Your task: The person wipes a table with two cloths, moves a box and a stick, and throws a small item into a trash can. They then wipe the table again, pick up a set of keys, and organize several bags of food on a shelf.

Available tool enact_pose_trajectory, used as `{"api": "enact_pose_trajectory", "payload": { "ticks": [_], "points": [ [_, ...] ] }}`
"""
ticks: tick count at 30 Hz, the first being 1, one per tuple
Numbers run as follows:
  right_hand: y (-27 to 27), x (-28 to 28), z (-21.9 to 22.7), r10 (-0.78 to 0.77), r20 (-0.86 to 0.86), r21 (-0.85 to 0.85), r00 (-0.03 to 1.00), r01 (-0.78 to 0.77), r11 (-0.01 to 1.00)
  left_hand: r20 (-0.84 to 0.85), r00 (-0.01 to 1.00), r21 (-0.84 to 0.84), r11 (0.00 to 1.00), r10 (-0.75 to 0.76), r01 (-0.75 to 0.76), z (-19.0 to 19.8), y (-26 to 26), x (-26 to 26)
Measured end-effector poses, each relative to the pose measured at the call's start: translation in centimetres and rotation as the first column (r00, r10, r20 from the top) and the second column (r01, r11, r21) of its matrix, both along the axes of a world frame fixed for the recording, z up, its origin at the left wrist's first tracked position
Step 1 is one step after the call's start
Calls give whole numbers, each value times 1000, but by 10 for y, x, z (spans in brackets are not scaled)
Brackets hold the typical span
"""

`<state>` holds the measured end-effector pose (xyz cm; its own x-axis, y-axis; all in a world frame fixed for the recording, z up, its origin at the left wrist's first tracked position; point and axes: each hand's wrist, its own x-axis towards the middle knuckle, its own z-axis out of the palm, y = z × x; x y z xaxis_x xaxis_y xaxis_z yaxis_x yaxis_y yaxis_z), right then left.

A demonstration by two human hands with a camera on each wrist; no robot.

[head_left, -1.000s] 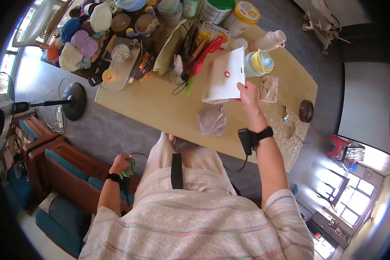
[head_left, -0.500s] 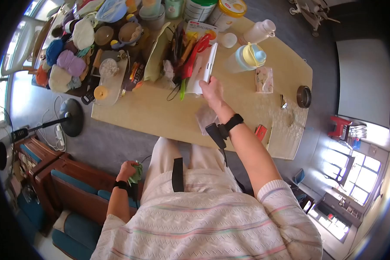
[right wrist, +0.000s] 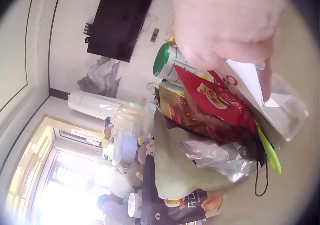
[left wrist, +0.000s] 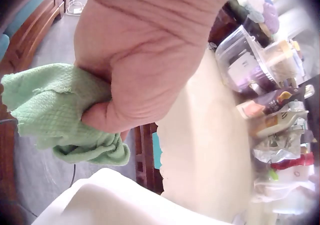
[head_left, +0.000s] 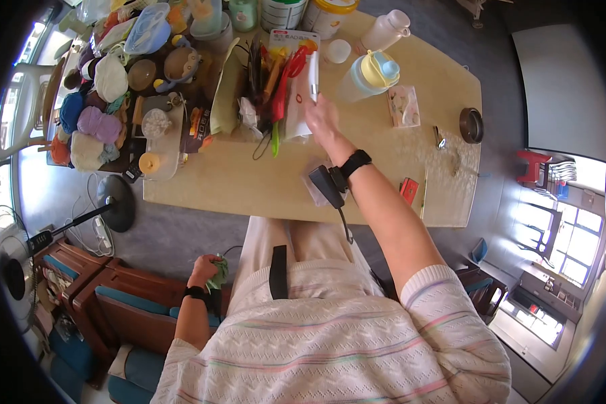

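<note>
My right hand [head_left: 322, 118] grips the near edge of a thin white item [head_left: 313, 75] with a red ring mark, held upright against a row of packets. In the right wrist view the white item [right wrist: 246, 78] stands beside a red packet [right wrist: 212, 97], and a green-handled thing [right wrist: 269, 150] sticks out below. Down at my side, my left hand [head_left: 204, 271] holds a crumpled green cloth [head_left: 217, 272]. The left wrist view shows the thumb pressed on that cloth [left wrist: 55, 109]. A clear plastic bag [right wrist: 287, 109] lies around the white item's lower end.
On the table [head_left: 236, 182] stand a yellow-lidded bottle [head_left: 370, 75], a pale bottle [head_left: 386, 31], a tissue box [head_left: 403, 106] and a brown round dish [head_left: 471, 126]. A red object [head_left: 409, 190] lies near the edge. Yarn balls [head_left: 99, 124] fill the left end.
My right hand has moved left with the white item, which has turned from face-up to edge-on beside the packets. My left hand keeps the green cloth.
</note>
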<state>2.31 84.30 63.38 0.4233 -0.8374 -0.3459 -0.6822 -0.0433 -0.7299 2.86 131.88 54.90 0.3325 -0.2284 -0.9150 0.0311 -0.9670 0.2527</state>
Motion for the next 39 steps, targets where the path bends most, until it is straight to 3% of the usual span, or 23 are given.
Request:
{"api": "enact_pose_trajectory", "payload": {
  "ticks": [2,3,5,8,10,11,13,17,19,20,22,23,25,28,30,32,34,36,37,39],
  "points": [
    [3,-1,0,131,61,74,990,-135,988,29,999,-20,999,-41,42,-5,3,2],
    [6,-6,5,119,57,80,991,-123,989,59,995,-41,996,-76,78,-9,8,2],
    [16,-22,17,39,284,296,958,-126,947,37,996,-36,996,-77,78,-16,11,7],
    [19,-69,23,-79,195,381,978,-1,924,15,993,-17,993,-114,115,-11,-2,16],
    [9,-124,-20,122,87,235,989,-139,962,10,987,0,987,-163,163,-10,-8,19],
    [10,-150,-38,113,84,239,990,-131,962,9,986,-7,986,-168,168,-15,-8,20],
    [23,-188,-58,314,-180,62,932,-308,949,7,982,-9,982,-186,187,-17,-12,23],
    [48,-204,-80,382,-225,107,896,-367,924,-19,970,-1,970,-243,243,-4,-32,24],
    [64,-186,-86,391,-404,75,827,-397,915,-29,970,22,970,-241,241,-3,-31,18],
    [74,-175,-87,406,-388,99,827,-400,911,-35,971,20,972,-235,235,-6,-28,15],
    [86,-161,-88,480,-601,181,639,-476,861,-44,975,35,975,-218,219,-8,-21,5],
    [90,-165,-97,496,-594,197,634,-483,853,-72,978,54,978,-198,202,-9,-18,-2],
    [92,-191,-114,453,-623,-87,637,-632,770,-92,969,73,969,-228,234,-15,-6,-18],
    [73,-233,-128,433,-645,-137,629,-653,745,-69,963,115,957,-259,266,-22,3,-41],
    [57,-258,-131,315,-686,-172,656,-567,806,-41,982,102,977,-184,187,-18,0,-50],
    [40,-287,-131,310,-640,-168,703,-523,836,-9,993,88,989,-119,119,-13,-8,-48],
    [27,-310,-133,300,-596,-163,745,-478,863,62,996,-150,987,67,-57,-11,-23,-43],
    [21,-326,-138,329,-403,-48,854,-379,924,47,964,-286,928,263,-239,-4,-45,-34],
    [22,-325,-133,335,-398,-51,854,-386,921,52,961,-288,926,271,-245,5,-60,-28],
    [26,-314,-112,279,-231,-91,932,-306,948,85,945,-357,895,315,-266,24,-89,-21]
  ]
}}
